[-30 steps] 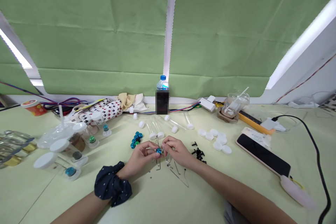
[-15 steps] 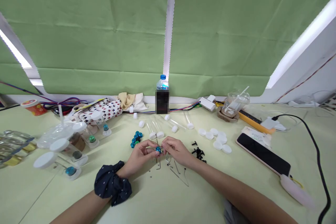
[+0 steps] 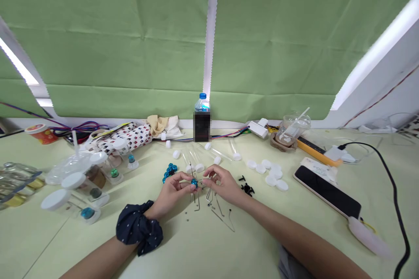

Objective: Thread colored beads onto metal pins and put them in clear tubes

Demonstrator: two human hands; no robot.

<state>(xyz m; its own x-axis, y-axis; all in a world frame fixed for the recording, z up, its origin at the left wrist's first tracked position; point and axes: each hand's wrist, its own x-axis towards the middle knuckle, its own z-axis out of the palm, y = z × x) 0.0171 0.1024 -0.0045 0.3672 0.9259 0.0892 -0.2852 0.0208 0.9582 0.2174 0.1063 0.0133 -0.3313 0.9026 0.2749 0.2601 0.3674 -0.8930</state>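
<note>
My left hand (image 3: 175, 191) pinches a small shiny blue knob (image 3: 194, 182) between thumb and fingertips. My right hand (image 3: 222, 185) is closed just to the right of it, its thumb and finger pressed together; whatever is between them is too small to name. Beneath and around both hands lie thin bent metal rods (image 3: 218, 204), some shaped like hex keys, with tiny loose metal bits (image 3: 187, 216). More blue knobs (image 3: 170, 170) are heaped behind my left hand. A pile of small black T-shaped pieces (image 3: 248, 189) lies to the right of my right hand.
White round caps (image 3: 271, 174) and a phone (image 3: 327, 192) lie at the right. Clear tubes with white caps (image 3: 199, 167) are spread behind my hands. Several lidded clear containers (image 3: 85, 185) stand at the left. A bottle (image 3: 202, 104) stands at the back.
The blue knob has shifted slightly left and up with my left hand. My right hand has drawn a little away from it, and its raised fingers show more.
</note>
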